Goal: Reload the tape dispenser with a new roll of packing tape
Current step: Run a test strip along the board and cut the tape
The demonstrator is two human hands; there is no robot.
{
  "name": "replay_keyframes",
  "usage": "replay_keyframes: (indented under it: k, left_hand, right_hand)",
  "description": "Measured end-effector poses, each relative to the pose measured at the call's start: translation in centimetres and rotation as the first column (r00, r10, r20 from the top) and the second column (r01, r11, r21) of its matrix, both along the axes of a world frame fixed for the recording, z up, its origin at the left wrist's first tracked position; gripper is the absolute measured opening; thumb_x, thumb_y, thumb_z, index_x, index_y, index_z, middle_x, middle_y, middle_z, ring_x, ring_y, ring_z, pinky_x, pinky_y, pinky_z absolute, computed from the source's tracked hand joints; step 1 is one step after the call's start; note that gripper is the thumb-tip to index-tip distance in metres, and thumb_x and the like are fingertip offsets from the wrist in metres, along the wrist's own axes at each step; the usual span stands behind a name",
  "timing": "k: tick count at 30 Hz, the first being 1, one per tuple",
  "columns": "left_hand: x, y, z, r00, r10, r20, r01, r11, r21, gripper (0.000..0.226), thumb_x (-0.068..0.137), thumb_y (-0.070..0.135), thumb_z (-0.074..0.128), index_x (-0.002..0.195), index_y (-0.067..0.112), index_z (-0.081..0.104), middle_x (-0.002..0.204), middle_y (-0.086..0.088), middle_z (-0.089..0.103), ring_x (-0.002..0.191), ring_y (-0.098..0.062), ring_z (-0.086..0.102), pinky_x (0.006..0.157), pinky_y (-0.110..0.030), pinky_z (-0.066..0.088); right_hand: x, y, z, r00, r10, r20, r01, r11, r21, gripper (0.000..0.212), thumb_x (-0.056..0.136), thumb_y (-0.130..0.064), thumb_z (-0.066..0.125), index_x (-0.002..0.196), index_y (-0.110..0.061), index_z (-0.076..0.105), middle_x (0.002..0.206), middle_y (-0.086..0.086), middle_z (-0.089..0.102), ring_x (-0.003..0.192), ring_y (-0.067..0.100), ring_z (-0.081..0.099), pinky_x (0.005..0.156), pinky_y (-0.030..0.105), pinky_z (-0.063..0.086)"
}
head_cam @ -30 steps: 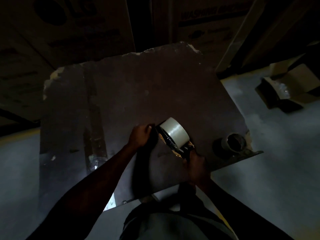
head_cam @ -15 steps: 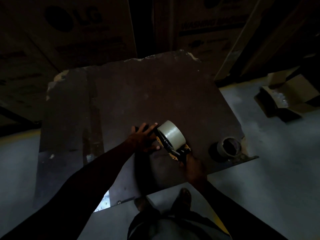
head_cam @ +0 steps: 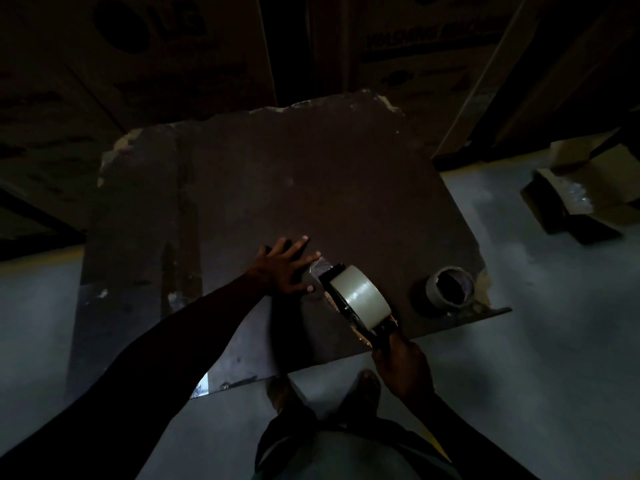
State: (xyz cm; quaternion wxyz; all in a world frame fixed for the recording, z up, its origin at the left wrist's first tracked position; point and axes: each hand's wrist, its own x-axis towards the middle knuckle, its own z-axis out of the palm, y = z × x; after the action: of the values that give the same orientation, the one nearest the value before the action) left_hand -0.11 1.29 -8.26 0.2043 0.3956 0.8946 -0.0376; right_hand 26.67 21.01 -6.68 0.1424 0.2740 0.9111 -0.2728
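A dark tape dispenser (head_cam: pixel 346 306) carries a pale roll of packing tape (head_cam: pixel 362 296) and rests tilted on the dark board (head_cam: pixel 277 185). My right hand (head_cam: pixel 401 362) is closed around its handle at the board's near edge. A short shiny strip of tape (head_cam: pixel 320 265) runs from the dispenser's front end onto the board. My left hand (head_cam: pixel 284 268) lies flat with spread fingers just left of that strip, its fingertips at the tape end. An empty-looking cardboard tape core (head_cam: pixel 450 285) stands at the board's right corner.
The board has torn, chipped edges and sits low above a grey floor (head_cam: pixel 519 358). Large printed cartons (head_cam: pixel 173 46) stand behind it in the dark. An open cardboard box (head_cam: pixel 581 202) lies on the floor at right. My feet (head_cam: pixel 363 386) are under the near edge.
My left hand went from a closed grip at the dispenser's front to a flat, spread palm on the board. The dispenser has drawn back toward me, leaving a strip of tape on the board.
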Motion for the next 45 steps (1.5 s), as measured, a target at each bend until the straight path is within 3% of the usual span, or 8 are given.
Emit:
replay_keyframes:
  k: [6,10,18,25,28,31,35,45]
  left_hand:
    - [2.4,1.5,0.8,0.984,-0.168,-0.064,0.174,0.979,0.106,0.095,0.080,0.078,0.033,0.154,0.030,-0.003,0.165,-0.001,0.004,0.149,-0.034,0.011,0.109,-0.070,0.019]
    - [3.3,1.2,-0.1,0.995,-0.044,0.088,0.038,0.997,0.066,0.110,0.070,0.089,0.024,0.154,0.025,-0.005,0.164,0.005,0.002,0.151,-0.025,-0.008,0.113,-0.068,-0.006]
    - [4.0,0.9,-2.4,0.996,-0.059,-0.069,0.062,0.998,0.033,0.118,0.062,0.099,0.021,0.154,0.029,-0.002,0.164,0.009,-0.002,0.151,-0.022,-0.007,0.112,-0.068,-0.008]
    - [5.0,1.5,-1.5,0.999,-0.007,-0.047,0.005,0.999,-0.046,0.108,0.070,0.090,0.033,0.152,0.021,0.021,0.160,-0.002,0.028,0.147,-0.027,0.026,0.112,-0.063,-0.017]
    - [5.5,2.3,-0.7,0.984,0.000,-0.180,-0.026,0.990,-0.139,0.086,0.088,0.065,0.038,0.154,0.019,0.009,0.163,-0.001,0.015,0.149,-0.032,0.016,0.112,-0.066,-0.014]
    - [6.6,3.8,0.4,0.992,0.024,-0.120,-0.043,0.986,-0.158,0.109,0.078,0.073,0.050,0.154,0.015,0.000,0.163,-0.001,-0.004,0.151,-0.033,-0.002,0.110,-0.070,-0.006]
    - [11.8,6.0,-2.3,0.979,-0.133,-0.152,0.116,0.986,-0.117,0.066,0.093,0.047,0.037,0.147,0.009,0.035,0.152,-0.013,0.041,0.137,-0.033,0.042,0.102,-0.072,0.029]
    - [16.1,6.9,-2.5,0.997,-0.080,0.019,0.081,0.993,-0.090,0.111,0.073,0.073,0.049,0.155,0.018,-0.002,0.163,-0.009,-0.010,0.149,-0.026,-0.010,0.112,-0.063,-0.007]
  right_hand:
    - [-2.6,1.3,0.9,0.998,-0.018,0.066,0.031,0.980,-0.195,0.056,0.068,-0.056,0.056,0.108,-0.021,0.070,0.105,0.009,0.074,0.102,0.033,0.069,0.079,0.036,0.054]
    - [-3.5,1.3,1.5,0.991,-0.087,0.100,0.124,0.878,-0.463,0.003,0.081,-0.023,0.068,0.081,-0.020,0.067,0.064,-0.002,0.068,0.054,0.009,0.064,0.050,0.025,0.052]
    - [-3.1,1.2,0.1,0.985,-0.167,0.033,0.163,0.865,-0.475,0.027,0.084,-0.012,0.074,0.082,-0.035,0.061,0.048,-0.034,0.055,0.044,-0.015,0.050,0.047,0.004,0.034]
    - [-1.6,1.5,1.1,0.988,-0.130,-0.088,0.075,0.883,-0.463,0.039,0.077,-0.010,0.079,0.113,-0.023,0.067,0.116,-0.005,0.070,0.110,0.008,0.063,0.095,0.022,0.046]
    - [1.0,2.9,1.1,0.991,-0.096,-0.093,0.044,0.889,-0.456,0.033,0.082,-0.005,0.076,0.112,-0.014,0.067,0.113,-0.006,0.066,0.098,-0.016,0.058,0.084,0.000,0.037]
    - [4.7,4.7,-0.3,0.998,-0.061,-0.036,0.041,0.917,-0.397,0.039,0.082,-0.018,0.077,0.120,-0.014,0.068,0.118,-0.002,0.071,0.110,0.005,0.063,0.083,0.011,0.040]
    - [7.3,6.2,-1.4,0.998,-0.064,-0.009,0.055,0.914,-0.402,0.040,0.081,-0.033,0.077,0.116,-0.017,0.071,0.114,0.007,0.074,0.109,0.025,0.068,0.084,0.025,0.049]
    - [8.2,6.2,-1.4,0.997,-0.055,-0.053,0.032,0.931,-0.363,0.033,0.083,-0.041,0.074,0.097,-0.012,0.075,0.095,0.011,0.077,0.083,0.019,0.069,0.066,0.019,0.038]
